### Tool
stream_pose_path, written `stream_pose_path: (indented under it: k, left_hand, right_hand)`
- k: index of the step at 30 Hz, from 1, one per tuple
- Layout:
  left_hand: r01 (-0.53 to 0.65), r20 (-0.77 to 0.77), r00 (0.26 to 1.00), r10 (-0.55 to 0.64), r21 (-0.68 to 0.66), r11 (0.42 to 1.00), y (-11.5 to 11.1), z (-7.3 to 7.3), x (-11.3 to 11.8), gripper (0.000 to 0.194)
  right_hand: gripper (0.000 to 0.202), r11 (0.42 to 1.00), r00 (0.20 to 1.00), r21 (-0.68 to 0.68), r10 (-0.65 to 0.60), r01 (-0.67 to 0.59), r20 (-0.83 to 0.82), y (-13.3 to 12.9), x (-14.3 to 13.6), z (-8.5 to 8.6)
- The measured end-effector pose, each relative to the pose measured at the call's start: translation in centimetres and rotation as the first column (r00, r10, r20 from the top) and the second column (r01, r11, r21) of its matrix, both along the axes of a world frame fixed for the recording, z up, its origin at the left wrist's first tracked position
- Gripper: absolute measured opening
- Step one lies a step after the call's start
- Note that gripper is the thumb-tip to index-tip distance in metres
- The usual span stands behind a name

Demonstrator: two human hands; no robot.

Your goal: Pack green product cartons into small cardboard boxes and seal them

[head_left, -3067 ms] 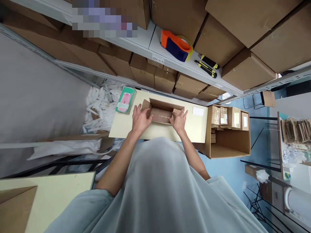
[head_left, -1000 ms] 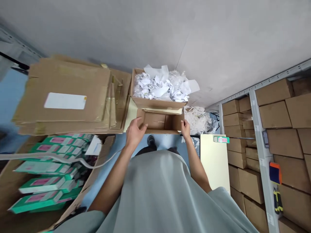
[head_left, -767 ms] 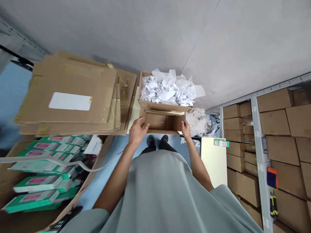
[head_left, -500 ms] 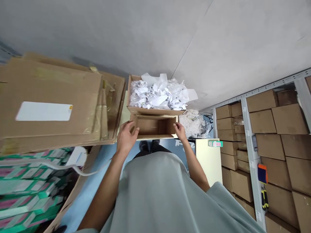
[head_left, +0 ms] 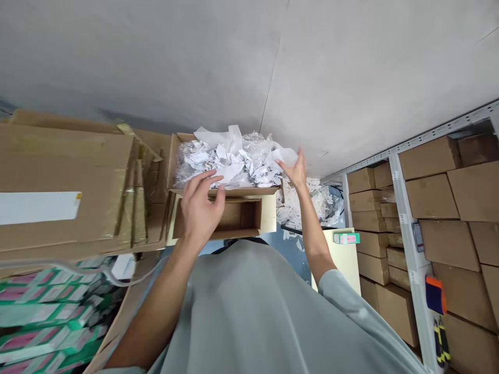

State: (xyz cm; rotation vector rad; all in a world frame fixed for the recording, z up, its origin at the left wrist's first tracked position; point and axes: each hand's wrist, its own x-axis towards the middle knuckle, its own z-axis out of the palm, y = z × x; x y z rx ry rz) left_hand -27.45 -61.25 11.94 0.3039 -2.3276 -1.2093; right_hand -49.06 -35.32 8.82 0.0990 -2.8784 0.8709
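An open cardboard box (head_left: 230,192) heaped with crumpled white paper (head_left: 234,161) and clear plastic stands against the wall. On its near side sits a smaller open box (head_left: 241,221) with a bare inside. My left hand (head_left: 202,205) hovers over the left part of the small box, by the near rim of the large one. Its fingers are spread, with nothing in them. At the right end of the paper heap is my right hand (head_left: 294,169), thumb and fingers apart beside a white sheet (head_left: 284,155). Whether it touches that sheet I cannot tell.
Flattened cardboard (head_left: 66,182) is stacked at left, above many green-and-pink cartons (head_left: 47,306). More shredded paper (head_left: 312,202) lies low at right, behind a pale table (head_left: 343,265) with one small carton (head_left: 346,238). Shelving (head_left: 405,223) full of brown boxes lines the right.
Both hands have left the small box's ends and moved up to the large box of paper. My right hand has opened out at the heap's right end. The view has shifted.
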Motion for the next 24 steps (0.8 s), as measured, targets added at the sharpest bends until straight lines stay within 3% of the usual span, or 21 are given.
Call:
stream_pose_path:
  k: [4, 5, 10, 13, 19, 24]
  left_hand:
    - [0.072, 0.055, 0.996, -0.069, -0.067, 0.995, 2.0, -0.3, -1.2, 0.023]
    - [0.078, 0.069, 0.995, -0.072, -0.076, 0.994, 2.2, -0.5, -1.2, 0.023]
    - [0.049, 0.142, 0.989, -0.037, -0.083, 0.995, 2.8, -1.0, -1.2, 0.024]
    - [0.05, 0.155, 0.987, -0.037, -0.08, 0.996, 2.9, -1.1, -2.1, 0.026]
    - [0.19, 0.118, 0.977, -0.179, -0.091, 0.978, 3.2, -0.8, -6.0, 0.041]
    - [0.25, 0.109, 0.964, -0.241, -0.076, 0.965, 2.3, -0.7, -7.2, 0.044]
  right_hand:
    - [0.035, 0.987, 0.981, -0.031, 0.16, -0.158, 0.106, -1.0, -1.4, -2.1]
    - [0.029, 0.981, 0.978, -0.074, 0.187, -0.18, 0.098, -1.0, -1.2, -2.4]
    - [0.048, 0.922, 0.981, -0.347, 0.191, -0.17, 0.027, -0.1, -0.4, -2.7]
    - [0.053, 0.886, 0.976, -0.423, 0.218, -0.191, 0.017, 0.1, -0.6, -2.6]
    - [0.053, 0.891, 0.971, -0.416, 0.23, -0.182, 0.069, -0.3, -0.8, -2.6]
    - [0.048, 0.947, 0.989, -0.303, 0.131, -0.103, 0.071, 0.2, 0.2, -0.6]
